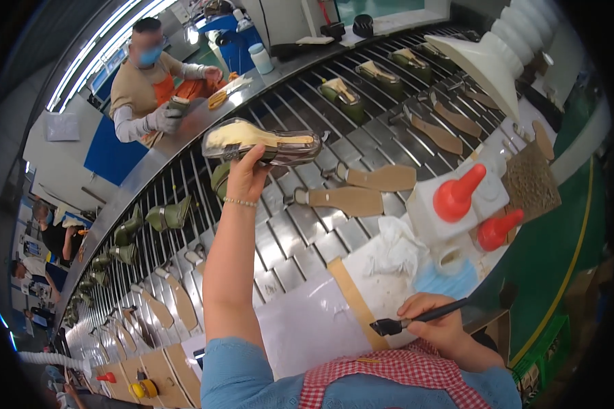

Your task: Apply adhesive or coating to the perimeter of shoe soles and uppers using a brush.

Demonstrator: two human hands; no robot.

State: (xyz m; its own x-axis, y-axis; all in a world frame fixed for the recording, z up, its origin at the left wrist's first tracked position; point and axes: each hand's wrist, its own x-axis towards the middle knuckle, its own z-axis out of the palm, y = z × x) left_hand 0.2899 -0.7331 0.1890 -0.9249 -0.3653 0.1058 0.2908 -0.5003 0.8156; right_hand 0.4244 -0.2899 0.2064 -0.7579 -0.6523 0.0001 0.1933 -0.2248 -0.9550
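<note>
My left hand (pixel 250 172) is stretched out over the conveyor, its fingers wrapped round a shoe upper on a last (pixel 269 143). The underside faces up, showing a pale yellowish surface with a tan strip along it. A clear film seems to cover its sides. Low on the right, my right hand (pixel 435 320) grips a black-handled brush (pixel 450 309), its dark, flat head pointing left above the white work surface. Between the two hands lie tan soles with heels (pixel 348 200) on the metal slats, apart from both.
White bottles with red nozzles (pixel 457 194) stand right, beside crumpled white cloth (pixel 396 249) and a small open jar (pixel 450 259). Green shoe uppers (pixel 170 215) line the roller conveyor (pixel 286 102). A white duct hood (pixel 481 71) hangs upper right. Across the line, a co-worker (pixel 150 92) holds a shoe.
</note>
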